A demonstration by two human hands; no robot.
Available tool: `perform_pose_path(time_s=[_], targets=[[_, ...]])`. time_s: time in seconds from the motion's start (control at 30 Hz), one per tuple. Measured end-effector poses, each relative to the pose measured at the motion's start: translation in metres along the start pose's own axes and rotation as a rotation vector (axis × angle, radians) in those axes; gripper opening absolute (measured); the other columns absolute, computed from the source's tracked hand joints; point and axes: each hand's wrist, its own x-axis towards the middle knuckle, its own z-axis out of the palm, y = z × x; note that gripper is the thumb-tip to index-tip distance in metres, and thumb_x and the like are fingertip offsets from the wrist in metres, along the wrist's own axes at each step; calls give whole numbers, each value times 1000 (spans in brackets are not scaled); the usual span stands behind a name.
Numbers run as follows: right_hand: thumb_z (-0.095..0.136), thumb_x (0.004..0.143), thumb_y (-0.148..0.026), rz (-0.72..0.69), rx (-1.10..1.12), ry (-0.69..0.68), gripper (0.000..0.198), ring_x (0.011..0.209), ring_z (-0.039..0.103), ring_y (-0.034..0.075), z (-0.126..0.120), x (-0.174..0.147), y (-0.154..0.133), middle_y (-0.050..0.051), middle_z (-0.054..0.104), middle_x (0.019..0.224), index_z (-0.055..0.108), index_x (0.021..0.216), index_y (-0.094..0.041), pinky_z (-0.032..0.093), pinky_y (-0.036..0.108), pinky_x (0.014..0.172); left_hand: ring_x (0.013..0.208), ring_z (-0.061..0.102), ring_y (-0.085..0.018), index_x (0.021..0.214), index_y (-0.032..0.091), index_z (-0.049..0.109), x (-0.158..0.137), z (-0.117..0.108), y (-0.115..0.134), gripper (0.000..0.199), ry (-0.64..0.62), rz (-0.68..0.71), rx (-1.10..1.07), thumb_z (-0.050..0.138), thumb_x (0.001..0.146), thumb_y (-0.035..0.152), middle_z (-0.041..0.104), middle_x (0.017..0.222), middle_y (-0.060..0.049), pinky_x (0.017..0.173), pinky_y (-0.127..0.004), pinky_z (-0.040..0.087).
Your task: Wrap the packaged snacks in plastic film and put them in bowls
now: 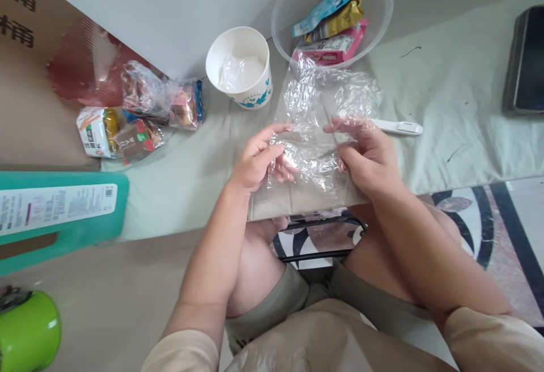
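A clear, crinkled plastic bag (314, 165) is spread between my hands at the front edge of the cloth-covered table. My left hand (259, 159) has the bag's left side between its thumb and curled fingers, some of which show through the film. On the other side, my right hand (368, 153) holds the bag with thumb and bent fingers, its fingertips partly under the plastic. A white plastic handle (399, 127) sticks out beyond my right hand; its other end is hidden. Beyond the bag stands a white paper cup (250, 85) with crumpled clear plastic inside.
A clear round bowl (386, 6) holds several snack packets. Wrapped snacks (161, 97) lie at left by a red scalloped piece (85, 66) and cardboard box (25, 77). A teal box (121, 202) is at the left edge, a dark device (527, 63) at right.
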Motion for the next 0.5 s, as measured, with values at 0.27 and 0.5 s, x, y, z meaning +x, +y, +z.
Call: perform_pose_path(time_s=[0.27, 0.5], targets=[[67, 87, -26, -230, 22, -78, 14, 106, 70, 28, -4, -3, 11, 5, 73, 121, 78, 91, -33, 60, 44, 74, 50, 73, -19, 132, 26, 64, -1, -1, -3, 45, -70, -20, 36, 66, 88, 35, 77, 66, 1, 42, -22, 49], [71, 84, -35, -357, -33, 28, 19, 122, 65, 32, -5, 2, 9, 6, 72, 115, 73, 66, -30, 55, 57, 104, 62, 75, -16, 73, 19, 67, 3, -2, -3, 13, -16, 99, -65, 74, 76, 29, 74, 72, -1, 54, -24, 57]])
